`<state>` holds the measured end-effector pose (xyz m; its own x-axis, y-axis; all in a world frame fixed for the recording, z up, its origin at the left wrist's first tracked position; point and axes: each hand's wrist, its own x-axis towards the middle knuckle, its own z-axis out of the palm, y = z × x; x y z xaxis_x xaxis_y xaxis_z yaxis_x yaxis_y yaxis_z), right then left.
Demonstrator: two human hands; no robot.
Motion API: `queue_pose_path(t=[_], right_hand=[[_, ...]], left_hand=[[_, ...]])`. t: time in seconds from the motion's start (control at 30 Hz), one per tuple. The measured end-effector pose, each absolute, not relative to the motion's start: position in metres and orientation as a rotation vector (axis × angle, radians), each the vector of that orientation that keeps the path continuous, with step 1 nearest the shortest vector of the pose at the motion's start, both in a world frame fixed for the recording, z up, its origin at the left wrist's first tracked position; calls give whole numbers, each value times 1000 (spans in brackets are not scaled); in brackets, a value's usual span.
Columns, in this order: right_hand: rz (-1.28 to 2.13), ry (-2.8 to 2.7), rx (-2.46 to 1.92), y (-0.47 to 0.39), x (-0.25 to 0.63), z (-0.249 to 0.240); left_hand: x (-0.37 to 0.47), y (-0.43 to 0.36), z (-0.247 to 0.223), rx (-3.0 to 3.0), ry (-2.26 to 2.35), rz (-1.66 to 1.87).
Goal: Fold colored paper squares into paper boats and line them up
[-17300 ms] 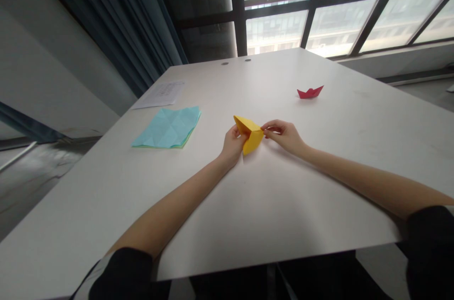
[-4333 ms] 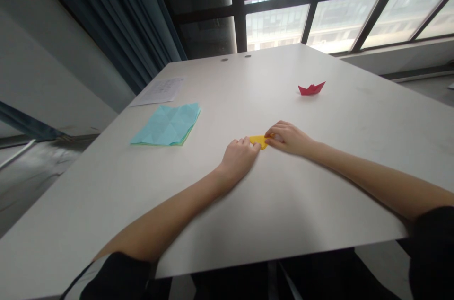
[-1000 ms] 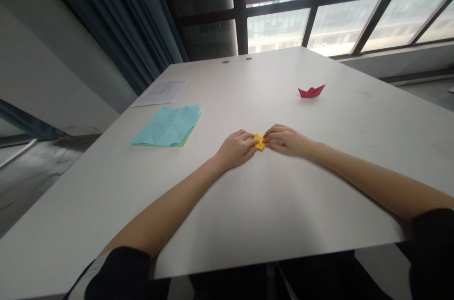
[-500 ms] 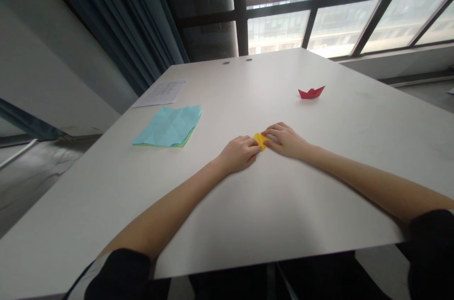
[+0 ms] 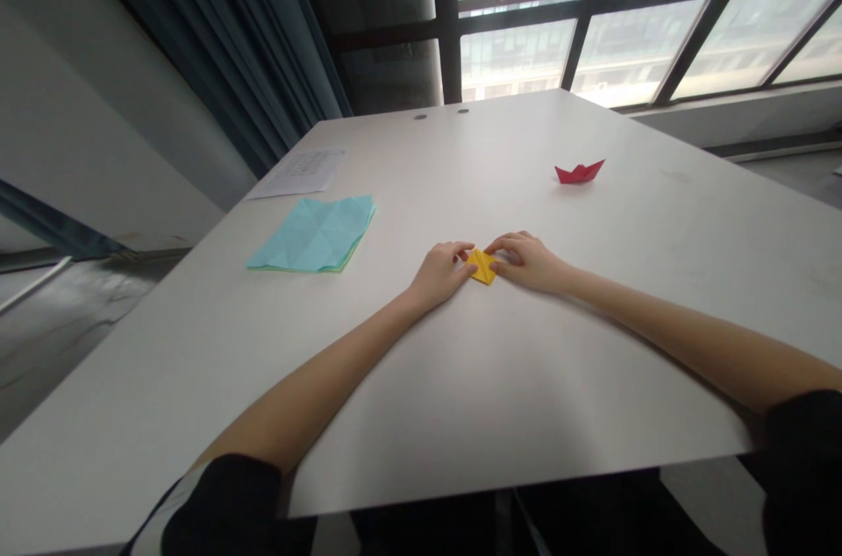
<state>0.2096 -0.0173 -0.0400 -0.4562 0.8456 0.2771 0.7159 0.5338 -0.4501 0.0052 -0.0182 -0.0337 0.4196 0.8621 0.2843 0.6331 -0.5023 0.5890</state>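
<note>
The near edge of your white surface (image 5: 487, 381) crosses the bottom of the frame; the far edge runs below the window (image 5: 517, 56) at upper centre. The folded yellow paper (image 5: 483, 268) lies flat at the centre of the frame, with a broad stretch of surface between it and the near edge. The red paper boat (image 5: 580, 174) stands well apart at upper right; the blue-green paper stack (image 5: 312, 233) lies left of centre. Your 2 forearms (image 5: 322, 381) converge from the lower corners. Your left hand (image 5: 442, 275) grasps the paper's left corner, thumb on top; your right hand (image 5: 530, 264) grasps the right corner, fingers curled.
</note>
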Motion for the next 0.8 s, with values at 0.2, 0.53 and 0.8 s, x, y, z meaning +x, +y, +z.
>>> queue_pose_path(t=[0.2, 0.53, 0.8], right_hand=[[566, -2140, -1288, -20, 205, -35], [520, -1934, -1133, -29, 201, -18], [482, -1948, -1126, -29, 200, -19]], left_hand=[[9, -19, -36, 1877, 1161, 1006], [16, -23, -29, 1699, 1056, 1150], [14, -23, -24, 1832, 1165, 1226]])
